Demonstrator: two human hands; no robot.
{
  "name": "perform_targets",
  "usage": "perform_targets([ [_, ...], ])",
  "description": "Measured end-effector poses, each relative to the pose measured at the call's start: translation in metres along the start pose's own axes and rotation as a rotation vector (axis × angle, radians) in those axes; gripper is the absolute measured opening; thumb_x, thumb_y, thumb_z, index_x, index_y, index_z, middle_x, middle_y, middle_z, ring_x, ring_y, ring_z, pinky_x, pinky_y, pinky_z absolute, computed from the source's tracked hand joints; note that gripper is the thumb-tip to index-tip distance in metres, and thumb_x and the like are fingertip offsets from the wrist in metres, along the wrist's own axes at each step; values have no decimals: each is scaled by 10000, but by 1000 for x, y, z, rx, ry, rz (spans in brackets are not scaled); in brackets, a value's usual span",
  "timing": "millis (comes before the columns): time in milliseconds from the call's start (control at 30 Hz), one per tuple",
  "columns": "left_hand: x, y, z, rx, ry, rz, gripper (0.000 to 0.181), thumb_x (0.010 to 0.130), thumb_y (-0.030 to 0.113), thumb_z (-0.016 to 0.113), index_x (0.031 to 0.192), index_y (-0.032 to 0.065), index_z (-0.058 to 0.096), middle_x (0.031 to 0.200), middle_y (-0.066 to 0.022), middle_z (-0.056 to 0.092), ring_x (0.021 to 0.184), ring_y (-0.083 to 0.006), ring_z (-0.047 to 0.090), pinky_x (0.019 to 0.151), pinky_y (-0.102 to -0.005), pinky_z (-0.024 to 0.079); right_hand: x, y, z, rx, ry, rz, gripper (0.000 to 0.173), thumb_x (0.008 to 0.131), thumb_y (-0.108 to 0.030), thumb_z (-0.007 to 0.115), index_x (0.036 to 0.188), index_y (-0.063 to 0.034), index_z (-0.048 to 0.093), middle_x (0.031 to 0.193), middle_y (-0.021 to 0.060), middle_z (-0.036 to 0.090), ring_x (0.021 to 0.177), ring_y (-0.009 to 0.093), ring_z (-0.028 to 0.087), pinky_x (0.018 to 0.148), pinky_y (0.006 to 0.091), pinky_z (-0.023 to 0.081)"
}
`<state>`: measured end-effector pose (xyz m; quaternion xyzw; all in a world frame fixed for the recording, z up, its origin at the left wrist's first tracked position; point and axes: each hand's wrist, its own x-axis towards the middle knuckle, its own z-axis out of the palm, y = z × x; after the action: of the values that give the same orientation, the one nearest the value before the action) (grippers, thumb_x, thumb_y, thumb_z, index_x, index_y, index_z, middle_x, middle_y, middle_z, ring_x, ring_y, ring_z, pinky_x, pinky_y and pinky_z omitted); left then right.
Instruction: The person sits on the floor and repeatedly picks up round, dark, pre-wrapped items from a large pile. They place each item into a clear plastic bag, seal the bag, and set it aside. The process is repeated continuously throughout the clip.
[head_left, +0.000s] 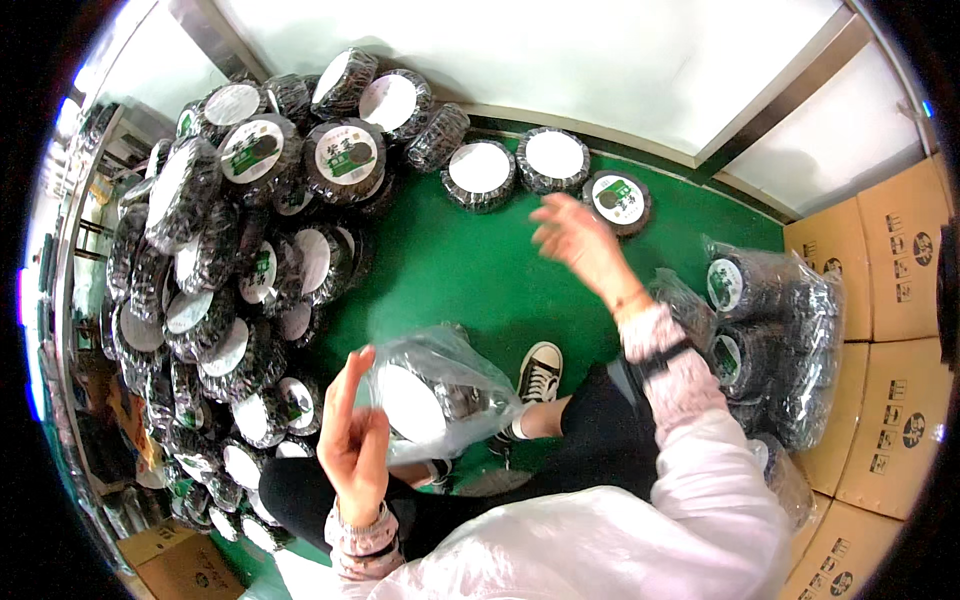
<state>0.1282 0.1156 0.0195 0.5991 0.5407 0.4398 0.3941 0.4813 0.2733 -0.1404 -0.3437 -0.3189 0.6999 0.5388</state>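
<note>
My right hand (579, 238) is in the air over the green floor, slightly blurred, its fingers apart with nothing in them. Just beyond it lies a round, dark cake in clear plastic wrap (619, 201), its green-and-white label facing up. Two more wrapped cakes (480, 166) lie to its left with plain white discs uppermost. My left hand (354, 442) is beside a clear plastic bag (480, 367) between my legs, index finger raised and nothing visible in its grasp. Whether it touches the bag is unclear. Inside the bag is at least one wrapped cake (412, 405), white disc showing.
A high, uneven heap of wrapped cakes (259, 150) fills the left side. On the right, filled clear bags (780, 330) stand against stacked cardboard boxes (892, 420). A white panelled wall (555, 60) closes the far side. My shoe (541, 371) rests beside the bag.
</note>
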Motion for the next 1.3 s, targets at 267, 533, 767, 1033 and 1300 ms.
perform_targets([
  [267,35,1,23,41,37,-259,562,950,75,605,1471,-56,439,1425,-220,556,589,42,413,531,-140,308,61,146,-325,507,1252,148,871,718,-675,804,1369,-167,528,1333,99,500,1119,251,467,832,477,440],
  [533,63,-3,45,-50,47,-390,520,1003,131,548,1472,-62,433,1457,-192,532,1134,-140,497,946,-262,350,58,140,-273,747,1128,93,534,663,-732,759,873,-255,639,739,-28,599,678,214,531,580,361,412],
  [767,46,-31,26,-337,242,-255,469,1069,207,512,1464,-38,453,1453,-77,537,1114,-38,531,893,-154,401,-57,56,62,330,164,3,605,929,-253,716,1428,-38,449,1363,155,566,1237,267,555,1060,457,458],
  [1033,-21,35,-11,17,58,100,436,997,-62,477,1429,-21,515,1451,-125,560,1348,-179,502,1090,-272,366,-147,-7,183,-1483,-556,-678,740,712,-147,763,1398,-109,488,1422,141,490,1311,344,493,1084,488,433],
  [1300,-6,18,-46,-20,179,52,503,919,-60,468,1420,-49,517,1415,-193,578,634,13,435,562,-153,316,-56,-24,165,-577,-1174,75,339,928,-98,652,1254,-5,661,1234,162,685,1135,229,670,1102,459,441],
])
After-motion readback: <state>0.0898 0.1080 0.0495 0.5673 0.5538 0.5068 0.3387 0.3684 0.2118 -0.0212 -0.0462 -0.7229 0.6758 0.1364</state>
